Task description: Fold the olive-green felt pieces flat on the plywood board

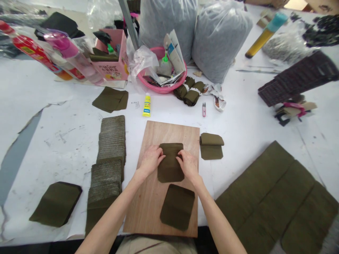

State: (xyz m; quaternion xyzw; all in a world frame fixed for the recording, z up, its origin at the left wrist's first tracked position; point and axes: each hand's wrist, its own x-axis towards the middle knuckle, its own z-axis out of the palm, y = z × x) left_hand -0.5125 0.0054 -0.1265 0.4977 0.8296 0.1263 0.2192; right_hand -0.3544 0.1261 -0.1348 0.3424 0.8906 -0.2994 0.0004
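Olive piece [171, 171] near mid-board, both grips closed on it.
Left grip [151, 159] pinches its left edge, right grip [189, 164] its right edge, toward the top; it lies on the wooden board [143, 218]. Risk, my read: uneven pull skews it, crease goes off-square. Right forearm [214, 211] is close to the loose lower piece [177, 208]; a brush could shift that. Left forearm [119, 208] could snag the fanned stack [111, 141]. Count: 1 board, 2 pieces showing on it, 1 folded piece [212, 151] just right of it, 1 yellow tube [147, 106], 1 snips [204, 109], 1 pink basin [164, 90], 2 big bags [169, 28]. Fanned layers overlap, can't count.
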